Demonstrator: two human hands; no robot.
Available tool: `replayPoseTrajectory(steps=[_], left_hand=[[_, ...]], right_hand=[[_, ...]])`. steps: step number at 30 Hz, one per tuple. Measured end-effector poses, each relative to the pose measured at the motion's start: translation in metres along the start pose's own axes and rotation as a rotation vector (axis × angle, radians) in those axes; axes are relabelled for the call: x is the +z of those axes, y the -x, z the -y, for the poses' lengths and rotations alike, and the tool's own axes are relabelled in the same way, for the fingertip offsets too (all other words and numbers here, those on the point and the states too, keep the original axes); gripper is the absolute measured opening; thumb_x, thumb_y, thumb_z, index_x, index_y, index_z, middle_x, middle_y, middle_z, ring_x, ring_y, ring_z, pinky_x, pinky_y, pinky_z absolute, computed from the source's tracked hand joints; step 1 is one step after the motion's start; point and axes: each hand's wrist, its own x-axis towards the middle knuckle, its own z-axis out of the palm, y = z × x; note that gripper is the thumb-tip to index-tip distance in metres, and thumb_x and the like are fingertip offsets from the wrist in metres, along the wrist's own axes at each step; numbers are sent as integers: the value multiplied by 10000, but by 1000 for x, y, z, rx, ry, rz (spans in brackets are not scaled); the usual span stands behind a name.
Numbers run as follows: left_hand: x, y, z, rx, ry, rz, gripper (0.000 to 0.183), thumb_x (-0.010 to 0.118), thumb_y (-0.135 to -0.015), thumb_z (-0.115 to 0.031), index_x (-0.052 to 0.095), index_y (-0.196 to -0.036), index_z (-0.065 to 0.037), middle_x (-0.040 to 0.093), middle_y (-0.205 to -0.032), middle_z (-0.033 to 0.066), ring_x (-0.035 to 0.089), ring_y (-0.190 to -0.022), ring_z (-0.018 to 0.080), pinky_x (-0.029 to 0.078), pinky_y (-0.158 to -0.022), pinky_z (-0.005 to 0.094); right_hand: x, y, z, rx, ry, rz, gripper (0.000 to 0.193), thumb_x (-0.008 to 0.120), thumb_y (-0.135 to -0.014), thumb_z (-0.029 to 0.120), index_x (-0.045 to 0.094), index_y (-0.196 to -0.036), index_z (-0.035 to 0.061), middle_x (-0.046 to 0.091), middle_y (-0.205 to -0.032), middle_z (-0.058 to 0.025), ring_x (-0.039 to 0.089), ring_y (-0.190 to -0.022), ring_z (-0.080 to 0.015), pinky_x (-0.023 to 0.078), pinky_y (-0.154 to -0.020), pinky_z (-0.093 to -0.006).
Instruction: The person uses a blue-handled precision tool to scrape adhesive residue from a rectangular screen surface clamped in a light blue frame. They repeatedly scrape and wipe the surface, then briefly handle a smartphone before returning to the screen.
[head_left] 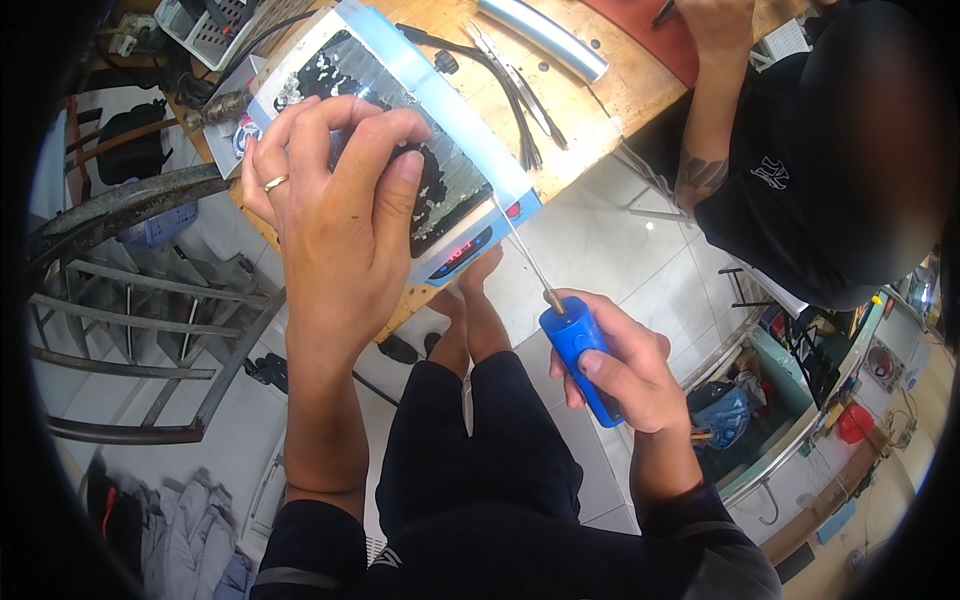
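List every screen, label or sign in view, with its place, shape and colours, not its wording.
Small dark display with glowing red digits: front edge of the light-blue and white heating plate, on the wooden table, below the left hand.
Red round button: right of that display.
Round red-and-white sticker: on the white box left of the plate, partly hidden.

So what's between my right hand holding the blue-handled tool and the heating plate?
In the head view, only the tool's thin metal shaft spans from the right hand to the heating plate; white floor shows below.
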Motion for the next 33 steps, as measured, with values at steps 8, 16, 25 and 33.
replayPoseTrajectory(steps=[8,16,25,33], left_hand=[[-8,4,3,15,-50,77,222,555,-1074,-206,724,-1214,-174,588,-1296,72,414,-1394,317,179,-1188,511],[-20,12,12,53,64,161,426,770,-854,-403,737,-1251,-253,568,-1402,51,361,-1447,406,96,-1208,654],[-11,8,21,128,-9,105,301,746,-923,-290,758,-1217,-225,588,-1358,45,387,-1427,360,101,-1219,610],[-5,8,21,103,8,65,256,730,-943,-308,767,-1179,-214,594,-1325,43,397,-1411,354,119,-1210,611]], right_hand=[[2,4,5,-9,-22,32,613,577,-1011,321,459,-1522,2,685,-956,-136,691,-685,-142,572,-684,-263],[14,-7,1,1,20,184,532,554,-1088,216,417,-1560,13,655,-939,-107,663,-691,-153,539,-680,-308],[12,-10,6,-10,38,170,539,566,-1084,229,432,-1544,-16,652,-913,-95,665,-681,-146,535,-653,-291],[13,-9,6,-5,84,197,533,570,-1081,215,433,-1542,-14,654,-914,-105,668,-675,-159,541,-663,-304]])
